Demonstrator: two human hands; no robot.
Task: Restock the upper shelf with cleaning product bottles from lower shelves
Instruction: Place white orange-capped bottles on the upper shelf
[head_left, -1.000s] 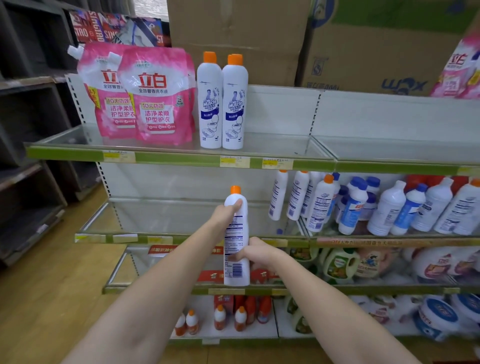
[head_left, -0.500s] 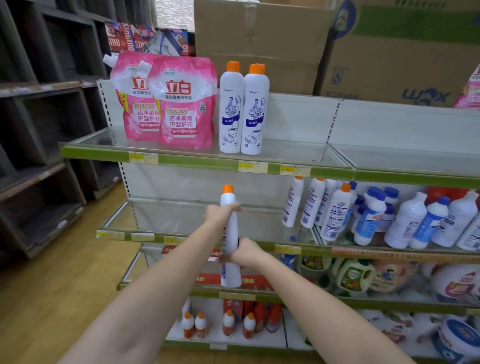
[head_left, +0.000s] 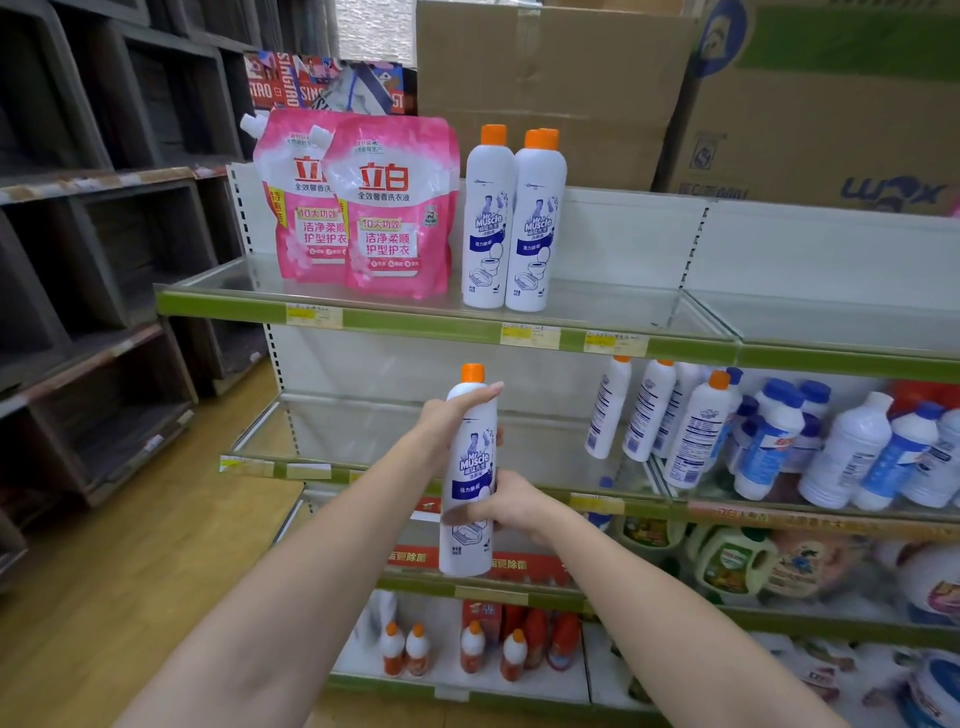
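Carrying a white orange-capped bottle (head_left: 467, 475) upright in front of the middle shelf, left hand (head_left: 451, 423) and right hand (head_left: 511, 506) fingers clamped round it, likely needing a lift onto the upper shelf (head_left: 447, 321) right of the two bottles (head_left: 511, 221).

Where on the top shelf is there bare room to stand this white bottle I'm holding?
Bare glass runs right of the two white orange-capped bottles on the green-edged upper shelf, up to the glass divider, and on past it. Left of them, pink detergent pouches crowd the shelf.
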